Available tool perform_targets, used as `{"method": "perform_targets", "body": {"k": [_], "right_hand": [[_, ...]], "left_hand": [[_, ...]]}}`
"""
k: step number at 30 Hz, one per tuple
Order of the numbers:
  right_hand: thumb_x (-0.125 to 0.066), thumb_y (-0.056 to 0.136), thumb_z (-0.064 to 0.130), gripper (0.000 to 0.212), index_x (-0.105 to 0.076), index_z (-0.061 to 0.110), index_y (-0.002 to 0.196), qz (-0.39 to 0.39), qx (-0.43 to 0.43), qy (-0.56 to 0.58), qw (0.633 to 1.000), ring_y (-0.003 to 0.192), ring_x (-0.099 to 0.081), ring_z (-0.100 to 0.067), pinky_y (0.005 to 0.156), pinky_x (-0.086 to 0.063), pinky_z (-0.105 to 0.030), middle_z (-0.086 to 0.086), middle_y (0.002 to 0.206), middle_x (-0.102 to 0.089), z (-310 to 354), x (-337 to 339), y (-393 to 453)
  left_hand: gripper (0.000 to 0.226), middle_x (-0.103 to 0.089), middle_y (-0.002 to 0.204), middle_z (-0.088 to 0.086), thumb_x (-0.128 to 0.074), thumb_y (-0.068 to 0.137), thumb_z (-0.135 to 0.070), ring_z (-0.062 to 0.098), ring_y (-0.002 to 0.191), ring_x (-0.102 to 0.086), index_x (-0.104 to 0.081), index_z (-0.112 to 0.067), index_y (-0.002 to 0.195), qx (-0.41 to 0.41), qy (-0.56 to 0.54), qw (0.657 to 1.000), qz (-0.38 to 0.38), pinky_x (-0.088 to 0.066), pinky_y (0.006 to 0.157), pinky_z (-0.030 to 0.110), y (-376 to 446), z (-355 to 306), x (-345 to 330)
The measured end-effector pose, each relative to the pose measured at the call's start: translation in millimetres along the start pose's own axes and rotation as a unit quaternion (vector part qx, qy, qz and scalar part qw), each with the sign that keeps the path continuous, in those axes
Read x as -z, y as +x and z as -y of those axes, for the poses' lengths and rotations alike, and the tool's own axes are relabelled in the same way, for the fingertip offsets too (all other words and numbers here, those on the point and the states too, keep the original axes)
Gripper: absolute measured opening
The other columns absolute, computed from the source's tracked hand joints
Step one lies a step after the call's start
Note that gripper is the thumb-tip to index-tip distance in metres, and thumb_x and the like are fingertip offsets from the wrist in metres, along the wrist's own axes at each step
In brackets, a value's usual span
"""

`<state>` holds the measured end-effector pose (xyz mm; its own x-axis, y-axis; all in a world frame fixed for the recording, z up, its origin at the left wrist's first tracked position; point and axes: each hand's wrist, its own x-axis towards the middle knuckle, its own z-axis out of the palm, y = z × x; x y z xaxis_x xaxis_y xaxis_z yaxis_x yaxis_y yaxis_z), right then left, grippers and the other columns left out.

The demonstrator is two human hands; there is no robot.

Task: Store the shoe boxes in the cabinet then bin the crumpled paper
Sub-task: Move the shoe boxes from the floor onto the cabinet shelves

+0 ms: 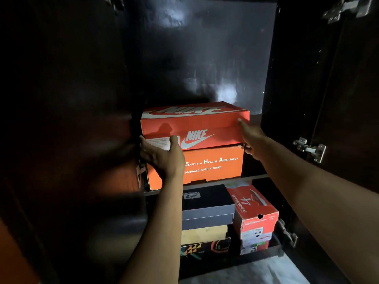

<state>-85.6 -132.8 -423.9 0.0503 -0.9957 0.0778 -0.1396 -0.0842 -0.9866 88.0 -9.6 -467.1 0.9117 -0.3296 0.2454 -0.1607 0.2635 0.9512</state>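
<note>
The upper shelf (254,178) of the dark cabinet carries an orange safety-shoe box (213,163). On the lower shelf (272,249) stand two stacks: a patterned box (205,248) at the bottom left, a white-ended box (255,245) at the bottom right.

Both arms reach far forward; left hand (162,154) and right hand (251,138) are flat, fingers straight, palms facing inward.

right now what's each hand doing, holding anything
Left hand: open, straight fingers against the left end of the Nike box.
Right hand: open, fingers on the box's right end, thumb under its corner.
</note>
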Motion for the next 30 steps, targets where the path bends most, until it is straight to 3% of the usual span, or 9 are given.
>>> {"method": "perform_targets", "body": {"k": [4,7,9,14,16,22,26,28,30], "right_hand": [[-0.044,0.106,0.046,0.037,-0.062,0.013,0.104,-0.034,0.046,-0.067,0.996,0.1,-0.06,-0.03,0.101,-0.05,-0.049,-0.011,0.099,-0.062,-15.9,17.5,-24.6],[-0.05,0.105,0.038,0.027,-0.064,0.02,0.09,-0.043,0.081,-0.065,0.994,0.081,-0.059,-0.021,0.081,-0.052,-0.038,-0.005,0.085,-0.061,-35.4,44.2,-49.1],[-0.056,0.102,0.032,0.018,-0.065,0.019,0.092,-0.027,0.094,-0.041,0.994,0.078,-0.059,-0.015,0.067,-0.048,-0.03,-0.002,0.085,-0.064,-52.2,65.0,-67.4],[-0.066,0.082,0.045,0.029,-0.07,0.026,0.103,-0.019,0.083,-0.089,0.992,0.086,-0.067,-0.012,0.083,-0.051,-0.034,0.007,0.091,-0.073,-92.7,123.5,-119.2],[-0.069,0.092,0.032,0.017,-0.071,0.026,0.108,-0.028,0.07,-0.119,0.99,0.087,-0.069,-0.011,0.085,-0.053,-0.034,0.005,0.093,-0.074,-112.7,155.5,-146.1],[-0.067,0.097,0.023,0.019,-0.07,0.015,0.114,-0.086,0.019,-0.141,0.986,0.087,-0.068,-0.009,0.083,-0.054,-0.028,-0.004,0.098,-0.074,-162.8,248.9,-242.7],[-0.065,0.083,0.038,0.027,-0.071,0.023,0.104,-0.173,-0.028,-0.148,0.973,0.081,-0.069,-0.007,0.076,-0.054,-0.025,0.0,0.091,-0.074,-212.2,322.6,-320.3],[-0.068,0.084,0.034,0.019,-0.071,0.024,0.101,-0.218,-0.061,-0.143,0.963,0.076,-0.067,0.001,0.071,-0.052,-0.018,0.004,0.086,-0.073,-240.0,357.0,-359.1],[-0.068,0.091,0.025,0.012,-0.071,0.022,0.102,-0.263,-0.104,-0.138,0.949,0.078,-0.067,0.003,0.069,-0.05,-0.015,0.007,0.089,-0.072,-269.8,391.7,-400.8]], "left_hand": [[0.064,-0.042,0.148,0.008,-0.071,0.088,-0.028,0.028,0.136,-0.042,-0.044,-0.019,0.145,-0.068,0.007,0.997,0.041,-0.043,0.102,0.035,-32.6,14.1,7.0],[0.05,-0.053,0.129,-0.003,-0.066,0.083,-0.035,0.023,0.122,-0.053,-0.054,-0.023,0.129,-0.096,0.0,0.991,0.097,-0.049,0.101,0.049,-59.7,18.3,1.1],[0.045,-0.055,0.121,-0.008,-0.063,0.081,-0.037,0.02,0.115,-0.057,-0.057,-0.025,0.123,-0.095,-0.011,0.985,0.143,-0.052,0.096,0.049,-83.8,16.1,-3.6],[0.026,-0.062,0.118,0.001,-0.068,0.09,-0.02,0.012,0.1,-0.062,-0.063,-0.021,0.115,-0.089,-0.034,0.96,0.263,-0.053,0.088,0.025,-146.9,29.3,-27.1],[0.025,-0.064,0.114,0.001,-0.068,0.092,-0.014,0.006,0.097,-0.062,-0.063,-0.019,0.116,-0.077,-0.039,0.94,0.329,-0.047,0.079,0.012,-185.1,36.1,-36.6],[0.026,-0.068,0.099,0.0,-0.068,0.083,-0.02,0.01,0.085,-0.064,-0.068,-0.017,0.109,-0.049,-0.05,0.877,0.475,-0.046,0.072,0.01,-309.0,61.9,-46.4],[0.021,-0.068,0.096,0.004,-0.07,0.083,-0.018,0.015,0.085,-0.066,-0.069,-0.017,0.104,-0.052,-0.012,0.802,0.595,-0.049,0.074,0.012,-408.3,90.6,-39.4],[0.019,-0.069,0.098,0.003,-0.069,0.083,-0.026,0.023,0.087,-0.068,-0.066,-0.023,0.102,-0.041,0.017,0.761,0.648,-0.053,0.073,0.023,-454.2,108.4,-30.4],[0.017,-0.07,0.102,0.006,-0.069,0.086,-0.02,0.015,0.084,-0.068,-0.066,-0.022,0.103,-0.027,0.051,0.72,0.692,-0.049,0.066,0.016,-502.4,126.5,-16.7]]}}
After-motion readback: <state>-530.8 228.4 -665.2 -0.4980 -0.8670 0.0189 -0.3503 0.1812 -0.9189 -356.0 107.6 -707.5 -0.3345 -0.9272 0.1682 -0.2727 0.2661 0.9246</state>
